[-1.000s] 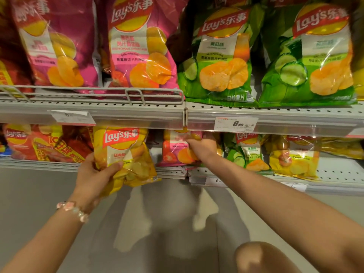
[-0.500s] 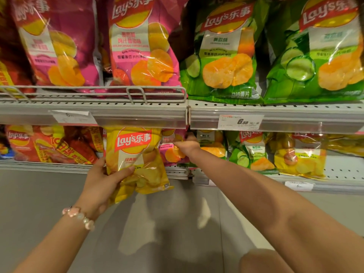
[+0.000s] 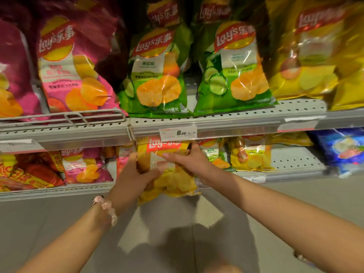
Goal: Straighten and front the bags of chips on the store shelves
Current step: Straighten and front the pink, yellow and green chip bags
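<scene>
A small yellow Lay's bag (image 3: 173, 180) hangs in front of the lower shelf (image 3: 291, 160), just under the price rail. My left hand (image 3: 136, 174) grips its left side from below. My right hand (image 3: 189, 160) holds its upper right part, fingers laid across the front. On the lower shelf, a pink bag (image 3: 84, 166) and red bags (image 3: 29, 172) lie to the left; a small green bag (image 3: 214, 156) and a yellow bag (image 3: 250, 156) stand to the right. Large pink (image 3: 74, 67), green (image 3: 155, 75) (image 3: 234, 71) and yellow (image 3: 307, 56) bags stand on the upper shelf.
A price tag (image 3: 178, 133) reading 6.50 sits on the upper shelf rail (image 3: 236, 125). A wire fence (image 3: 78, 115) fronts the pink bags. A blue bag (image 3: 342, 150) lies at the far right of the lower shelf. Grey floor lies below.
My left hand carried the yellow bag to the right, to the middle of the lower shelf. My right hand came off the bags on the shelf and took hold of the yellow bag. The view shifted right.
</scene>
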`<state>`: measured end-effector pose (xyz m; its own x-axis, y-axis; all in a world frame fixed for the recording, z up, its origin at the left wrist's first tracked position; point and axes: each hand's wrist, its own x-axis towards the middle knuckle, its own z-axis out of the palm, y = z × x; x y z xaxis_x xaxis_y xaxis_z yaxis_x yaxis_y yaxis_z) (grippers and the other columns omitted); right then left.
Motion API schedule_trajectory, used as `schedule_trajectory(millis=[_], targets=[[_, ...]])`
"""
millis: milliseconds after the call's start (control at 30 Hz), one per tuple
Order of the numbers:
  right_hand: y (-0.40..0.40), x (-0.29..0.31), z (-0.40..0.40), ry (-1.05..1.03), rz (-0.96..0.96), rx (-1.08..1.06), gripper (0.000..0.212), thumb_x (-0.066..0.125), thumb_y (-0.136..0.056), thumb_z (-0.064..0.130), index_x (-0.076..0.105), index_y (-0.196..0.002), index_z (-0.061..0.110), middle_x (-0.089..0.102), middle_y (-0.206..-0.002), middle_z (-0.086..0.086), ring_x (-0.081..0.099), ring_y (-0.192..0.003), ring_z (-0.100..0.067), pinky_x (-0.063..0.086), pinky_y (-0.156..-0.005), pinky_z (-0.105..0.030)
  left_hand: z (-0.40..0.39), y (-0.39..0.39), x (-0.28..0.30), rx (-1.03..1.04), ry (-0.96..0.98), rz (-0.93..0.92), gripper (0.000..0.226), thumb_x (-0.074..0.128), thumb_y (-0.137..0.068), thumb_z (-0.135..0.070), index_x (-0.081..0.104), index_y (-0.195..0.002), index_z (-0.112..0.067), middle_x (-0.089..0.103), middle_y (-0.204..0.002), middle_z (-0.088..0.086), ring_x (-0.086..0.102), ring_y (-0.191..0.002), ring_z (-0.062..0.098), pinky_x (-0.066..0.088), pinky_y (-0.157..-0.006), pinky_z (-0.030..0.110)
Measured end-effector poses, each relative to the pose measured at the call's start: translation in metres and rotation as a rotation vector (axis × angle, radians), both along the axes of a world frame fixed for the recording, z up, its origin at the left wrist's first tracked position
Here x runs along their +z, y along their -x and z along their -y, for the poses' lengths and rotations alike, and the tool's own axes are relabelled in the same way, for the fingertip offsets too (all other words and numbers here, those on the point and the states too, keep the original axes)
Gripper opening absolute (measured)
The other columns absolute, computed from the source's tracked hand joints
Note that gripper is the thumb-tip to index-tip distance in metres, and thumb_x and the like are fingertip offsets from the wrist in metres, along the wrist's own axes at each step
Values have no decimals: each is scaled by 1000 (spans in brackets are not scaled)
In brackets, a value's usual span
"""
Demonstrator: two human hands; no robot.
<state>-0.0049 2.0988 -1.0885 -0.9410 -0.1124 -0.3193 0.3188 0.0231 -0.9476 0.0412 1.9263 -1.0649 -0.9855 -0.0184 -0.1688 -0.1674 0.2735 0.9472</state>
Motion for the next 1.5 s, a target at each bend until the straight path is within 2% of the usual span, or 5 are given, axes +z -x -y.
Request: schedule_trajectory(millis=[233,433,567,767,1500], targets=[[-22,23,-99,-92,6,-217,49,86,-65,29,52,-101,26,68,-91,7,65,-77,-1,51,-59,-17,-82,2,52,-339,748,5,46,65,-76,-60,51,-98,-23,65,-98,-3,62,-93,19,51,-81,37],[-28,26,-181,-40,-91,-325,60,85,-54,27,53,-105,20,72,-92,3,71,-81,-10,54,-60,-22,-160,9,90,-399,1054,-1133,48,87,-48,-39,63,-79,-12,60,-73,8,59,-67,29,45,-53,33],[-36,26,-218,-131,-172,-400,58,82,-66,18,56,-118,16,72,-102,1,70,-89,-10,54,-66,-20,-215,30,90,-405,942,-1431,49,86,-55,-22,67,-98,-8,64,-94,15,62,-89,35,47,-81,46],[-38,24,-254,-202,-149,-431,56,78,-74,14,51,-122,18,68,-112,-3,67,-99,-16,54,-87,-33,-282,55,93,-542,1156,-1212,106,80,-64,-50,20,-150,-28,12,-159,10,2,-146,37,-4,-107,69],[52,-61,-389,-360,-296,-370,66,81,-71,9,45,-127,7,64,-118,-14,61,-109,-27,47,-97,-36,-333,62,91,-360,1394,-881,125,83,-53,-56,10,-152,-31,3,-161,0,-2,-147,28,8,-109,67]])
